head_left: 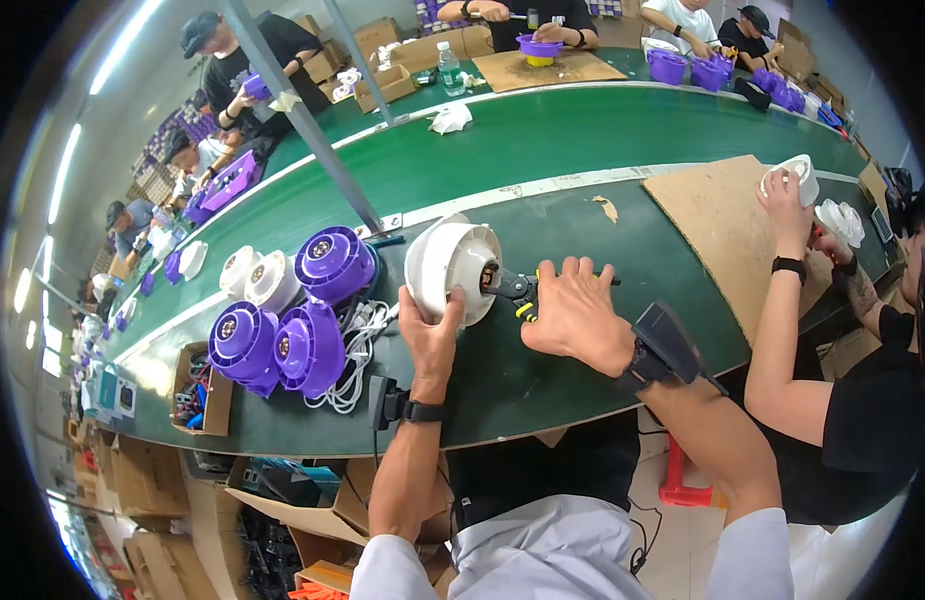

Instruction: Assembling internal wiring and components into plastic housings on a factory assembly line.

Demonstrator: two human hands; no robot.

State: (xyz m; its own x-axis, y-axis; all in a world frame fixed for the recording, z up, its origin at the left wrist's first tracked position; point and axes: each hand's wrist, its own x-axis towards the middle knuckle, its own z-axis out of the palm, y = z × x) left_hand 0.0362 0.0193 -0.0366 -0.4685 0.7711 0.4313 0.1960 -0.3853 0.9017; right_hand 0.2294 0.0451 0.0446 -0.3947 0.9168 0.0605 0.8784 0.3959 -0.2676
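A white round plastic housing (441, 262) is tipped on its side on the green work surface, its core facing right. My left hand (431, 335) grips its near edge, thumb across the rim. Wrapped round the handles of black-and-yellow pliers (524, 291) is my right hand (580, 315). The pliers' jaws reach the copper-coloured part (490, 276) at the housing's centre; whether they clamp it I cannot make out. Left of the housing stand several purple housings (335, 264) and two white ones (271, 281), with white cables (358, 360) coiled beside them.
A small cardboard box (201, 392) of tools and parts sits at the left table edge. A cardboard sheet (728, 240) lies to the right, where a co-worker's hand (786, 205) holds a white part. A grey metal post (313, 130) rises behind the purple housings. Beyond runs a green conveyor belt (583, 125).
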